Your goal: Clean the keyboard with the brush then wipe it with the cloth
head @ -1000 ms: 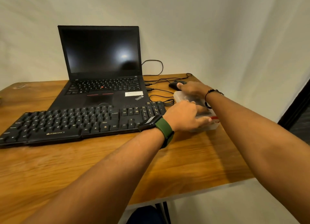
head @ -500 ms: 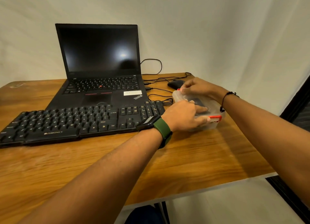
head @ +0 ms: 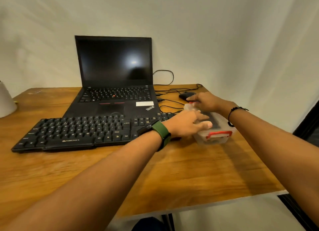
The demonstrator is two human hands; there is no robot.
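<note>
One black full-size keyboard [head: 77,132] (white legends, a small brand mark on its front edge) lies flat on the wooden table [head: 172,175], just left of the left hand [head: 185,125]. That hand's fingers [head: 204,125] lie stretched and close together, pressing the lid of one clear plastic box [head: 222,125] with two red latches. At the box's far end, the right hand [head: 205,102] curls its fingers on the far latch. Beyond them sits one black mouse [head: 185,95]; beyond the keyboard stands one open laptop [head: 114,85], screen dark.
</note>
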